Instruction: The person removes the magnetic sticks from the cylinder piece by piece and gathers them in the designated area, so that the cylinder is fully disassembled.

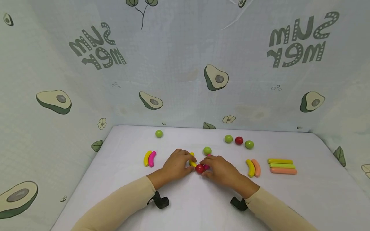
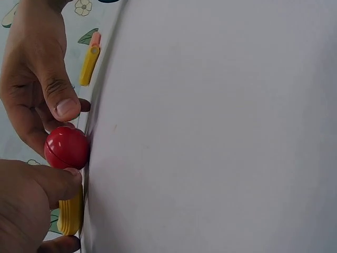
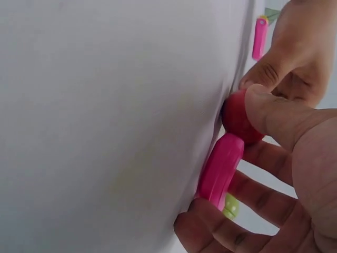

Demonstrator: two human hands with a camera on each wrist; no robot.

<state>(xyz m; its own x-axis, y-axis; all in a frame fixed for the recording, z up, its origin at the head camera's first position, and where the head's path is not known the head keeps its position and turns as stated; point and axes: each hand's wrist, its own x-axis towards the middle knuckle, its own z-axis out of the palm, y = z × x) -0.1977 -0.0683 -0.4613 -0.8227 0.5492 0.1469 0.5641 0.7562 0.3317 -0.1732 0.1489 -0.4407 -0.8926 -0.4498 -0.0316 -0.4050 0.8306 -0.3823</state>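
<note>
My left hand (image 1: 177,163) holds a yellow toy banana (image 1: 192,159) between thumb and fingers. Beside that banana lies a shiny red ball (image 1: 199,169) with a seam round it, the left thumb close against it in the left wrist view. My right hand (image 1: 221,170) curls round the ball's other side, its thumb in front of the red surface in the right wrist view. A pink toy banana (image 3: 221,169) stretches from the ball to the right fingertips (image 3: 202,211). Just behind the hands sits a green ball (image 1: 207,150).
To the left lie a yellow and a pink banana (image 1: 152,158), with a green ball (image 1: 159,133) farther back. On the right are two green balls and a red ball (image 1: 239,141), yellow and orange bananas (image 1: 256,168), and three straight sticks (image 1: 282,166). A printed cloth hangs behind.
</note>
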